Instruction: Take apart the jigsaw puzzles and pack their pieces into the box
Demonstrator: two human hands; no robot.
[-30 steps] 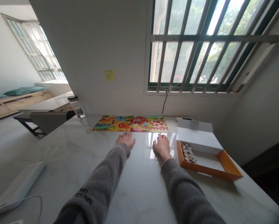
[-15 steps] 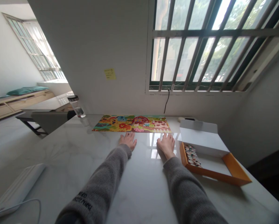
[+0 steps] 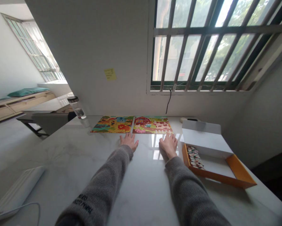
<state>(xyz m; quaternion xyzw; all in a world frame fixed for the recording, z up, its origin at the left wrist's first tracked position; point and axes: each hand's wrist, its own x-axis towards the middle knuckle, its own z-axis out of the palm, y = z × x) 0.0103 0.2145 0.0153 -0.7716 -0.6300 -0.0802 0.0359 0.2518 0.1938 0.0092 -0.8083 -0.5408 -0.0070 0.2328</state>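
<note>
Two colourful picture sheets lie flat side by side at the back of the table against the wall. The left sheet (image 3: pixel 114 124) shows a lion, an elephant and trees; the right sheet (image 3: pixel 152 125) shows a red barn and farm animals. A narrow gap separates them. My left hand (image 3: pixel 129 142) is palm down, fingers spread, with its fingertips at the lower edge of the left sheet. My right hand (image 3: pixel 168 145) rests on the table just below the right sheet, fingers apart and slightly bent. Neither hand holds anything.
An orange box (image 3: pixel 219 175) with a raised white lid stands at the right, many thin pieces (image 3: pixel 195 157) packed at its left end. A clear bottle (image 3: pixel 78 109) stands at the back left. A white power strip (image 3: pixel 19 188) with a cable lies front left on the glossy white table (image 3: pixel 70 157).
The left sheet has shifted slightly left, so a gap now shows where the two sheets met. My left hand has moved very slightly left; my right hand is almost unmoved.
</note>
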